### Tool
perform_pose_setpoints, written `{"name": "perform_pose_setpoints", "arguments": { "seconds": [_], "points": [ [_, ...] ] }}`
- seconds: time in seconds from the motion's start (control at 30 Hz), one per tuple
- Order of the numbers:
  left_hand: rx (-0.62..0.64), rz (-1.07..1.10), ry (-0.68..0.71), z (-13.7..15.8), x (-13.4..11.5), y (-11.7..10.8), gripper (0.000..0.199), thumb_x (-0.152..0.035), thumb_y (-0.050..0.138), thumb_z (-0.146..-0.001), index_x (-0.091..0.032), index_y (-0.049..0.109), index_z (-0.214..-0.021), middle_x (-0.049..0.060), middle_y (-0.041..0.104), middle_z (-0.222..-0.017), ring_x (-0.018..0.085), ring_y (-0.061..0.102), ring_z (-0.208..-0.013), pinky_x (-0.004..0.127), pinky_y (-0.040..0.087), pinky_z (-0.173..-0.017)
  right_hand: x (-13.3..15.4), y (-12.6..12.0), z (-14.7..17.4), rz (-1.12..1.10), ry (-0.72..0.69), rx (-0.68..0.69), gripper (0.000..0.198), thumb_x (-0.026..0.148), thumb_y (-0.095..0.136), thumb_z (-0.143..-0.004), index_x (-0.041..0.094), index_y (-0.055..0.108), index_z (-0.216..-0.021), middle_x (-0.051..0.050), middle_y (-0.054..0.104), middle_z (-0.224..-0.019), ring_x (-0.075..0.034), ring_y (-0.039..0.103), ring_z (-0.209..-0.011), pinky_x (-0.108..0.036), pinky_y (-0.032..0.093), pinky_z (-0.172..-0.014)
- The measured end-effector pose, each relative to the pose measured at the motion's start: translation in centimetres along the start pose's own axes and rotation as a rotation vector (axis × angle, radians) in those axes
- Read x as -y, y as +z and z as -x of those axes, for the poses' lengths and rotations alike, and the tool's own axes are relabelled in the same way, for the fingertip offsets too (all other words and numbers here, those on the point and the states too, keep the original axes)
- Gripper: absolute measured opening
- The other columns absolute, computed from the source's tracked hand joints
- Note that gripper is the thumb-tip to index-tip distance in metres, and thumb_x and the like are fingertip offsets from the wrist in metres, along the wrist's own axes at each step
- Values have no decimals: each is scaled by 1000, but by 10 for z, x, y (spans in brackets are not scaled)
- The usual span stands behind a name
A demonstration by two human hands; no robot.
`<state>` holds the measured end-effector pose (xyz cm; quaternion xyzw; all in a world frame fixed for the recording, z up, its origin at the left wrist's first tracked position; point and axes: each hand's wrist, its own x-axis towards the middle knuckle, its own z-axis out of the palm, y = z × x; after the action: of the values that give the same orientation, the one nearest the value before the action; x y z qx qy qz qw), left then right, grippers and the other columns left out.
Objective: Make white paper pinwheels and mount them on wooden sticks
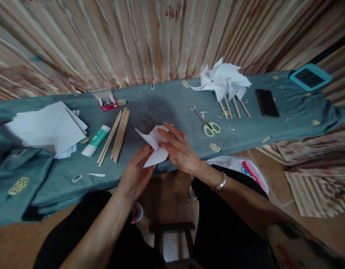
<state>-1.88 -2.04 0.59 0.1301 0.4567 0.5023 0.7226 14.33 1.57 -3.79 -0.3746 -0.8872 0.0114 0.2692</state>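
Positions are given relative to the green-handled scissors (207, 123) on the teal tablecloth (172, 101). Nearest us, well to the near left of the scissors, we see a dark stool (171, 227); on their near side, at the table's edge, lies a plastic bag (239, 164). To their left and slightly nearer, a cut piece of white paper (156, 157) is held above the tablecloth. The left hand (134, 172) pinches its near left edge, thumb uppermost; the right hand (179, 149) grasps its middle, fingers extended over the raised flaps. We judge the step in hand to be gathering the paper's points towards its centre; the next move calls for light, steady pressure there, lest a flap spring free. Farther left of the scissors, we find a glue stick (96, 140), wooden sticks (121, 136) and a paper stack (49, 127). Beyond and left stands an open red box (109, 107) of small metal pieces; beyond and right, a phone (267, 102) and overlapping paper pinwheels (217, 80). Striped curtains (161, 45) hang behind the scissors.
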Motion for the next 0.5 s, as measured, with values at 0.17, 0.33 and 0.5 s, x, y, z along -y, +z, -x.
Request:
{"name": "perform_pose_setpoints", "arguments": {
  "seconds": [0.17,0.33,0.5],
  "points": [
    [-57,-62,-33,9,-1,-10,26,-20,67,-77,-15,69,-102,10,73,-107,25,65,-111,37,49,-102,2,3,3,-1,-25,99,26,17,41,-96,20,66,-98,-8,50,-147,-25,23,-149,-49,35,-113],
    [-119,-77,56,19,1,-28,36,-23,74,-71,-16,64,-105,13,68,-118,27,63,-115,44,45,-106,7,-1,3,2,-12,149,26,15,41,-93,19,66,-100,-10,50,-147,-26,24,-149,-49,34,-113],
    [-155,-587,550,23,-1,-42,51,-30,76,-74,-27,60,-123,6,61,-127,27,56,-119,45,40,-109,14,-6,4,-77,28,215,31,17,51,-84,15,61,-114,-14,45,-150,-30,18,-151,-54,30,-114]
  ]
}}
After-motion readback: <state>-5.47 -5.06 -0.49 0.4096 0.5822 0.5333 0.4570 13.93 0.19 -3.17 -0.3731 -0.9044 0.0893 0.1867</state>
